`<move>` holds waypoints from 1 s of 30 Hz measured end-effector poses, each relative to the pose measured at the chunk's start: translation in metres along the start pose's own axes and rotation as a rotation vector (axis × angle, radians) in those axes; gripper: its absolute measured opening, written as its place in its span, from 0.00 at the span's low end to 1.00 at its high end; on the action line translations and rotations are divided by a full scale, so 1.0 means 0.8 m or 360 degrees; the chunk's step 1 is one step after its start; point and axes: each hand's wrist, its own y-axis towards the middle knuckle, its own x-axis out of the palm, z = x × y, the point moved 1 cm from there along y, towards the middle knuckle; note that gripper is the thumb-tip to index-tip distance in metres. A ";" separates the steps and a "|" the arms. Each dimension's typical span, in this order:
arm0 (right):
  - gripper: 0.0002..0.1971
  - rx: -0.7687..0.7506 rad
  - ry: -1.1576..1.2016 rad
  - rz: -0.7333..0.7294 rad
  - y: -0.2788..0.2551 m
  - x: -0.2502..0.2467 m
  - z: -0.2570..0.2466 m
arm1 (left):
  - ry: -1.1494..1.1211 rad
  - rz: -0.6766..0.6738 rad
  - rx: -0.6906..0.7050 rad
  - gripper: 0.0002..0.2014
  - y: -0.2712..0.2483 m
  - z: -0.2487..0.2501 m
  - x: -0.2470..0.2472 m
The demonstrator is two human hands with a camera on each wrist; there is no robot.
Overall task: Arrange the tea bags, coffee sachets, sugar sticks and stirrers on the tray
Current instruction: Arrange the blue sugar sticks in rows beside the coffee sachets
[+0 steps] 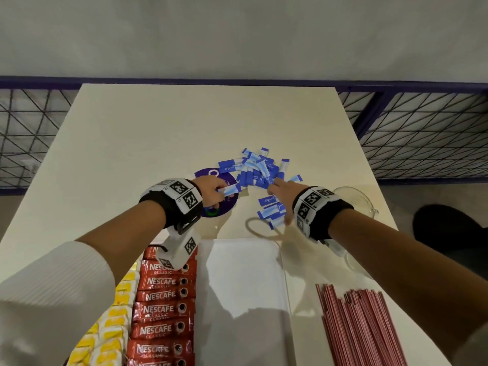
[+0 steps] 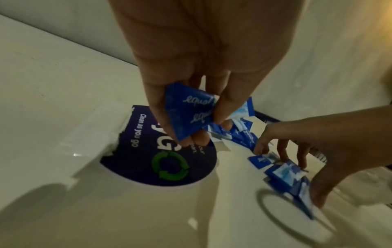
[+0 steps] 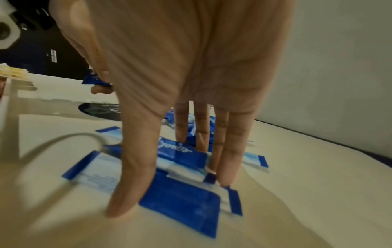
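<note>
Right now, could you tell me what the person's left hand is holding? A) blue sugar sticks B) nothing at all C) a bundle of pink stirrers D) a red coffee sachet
A: the left hand pinches blue sugar sticks printed "Equal" between thumb and fingers, above the round purple sticker.

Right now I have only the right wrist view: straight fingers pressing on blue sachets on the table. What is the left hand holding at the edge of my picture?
Observer: The left hand pinches two blue sugar sticks marked Equal, above a round purple sticker.
Reviewer: Has anything been arranged yet?
Observer: The head view shows red Nescafe sachets in a neat column at the left of the white tray, with yellow tea bags beside them.
Reviewer: And the stirrers?
Observer: The red stirrers lie on the table, right of the tray.
</note>
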 end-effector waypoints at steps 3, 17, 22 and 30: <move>0.32 0.0079 -0.0055 -0.0072 0.006 0.002 -0.003 | -0.0371 0.0045 -0.0177 0.06 0.001 0.009 0.004; 0.25 0.0242 0.0175 0.0004 -0.013 -0.001 -0.003 | -0.0939 0.0039 -0.0539 0.15 -0.025 0.004 0.027; 0.28 0.0268 0.0382 0.0115 -0.029 -0.002 -0.003 | -0.0489 0.0063 -0.0347 0.09 -0.035 0.018 0.033; 0.26 0.0333 0.0837 0.0324 -0.050 -0.005 -0.002 | 0.0073 0.0067 -0.0328 0.20 -0.005 0.064 0.060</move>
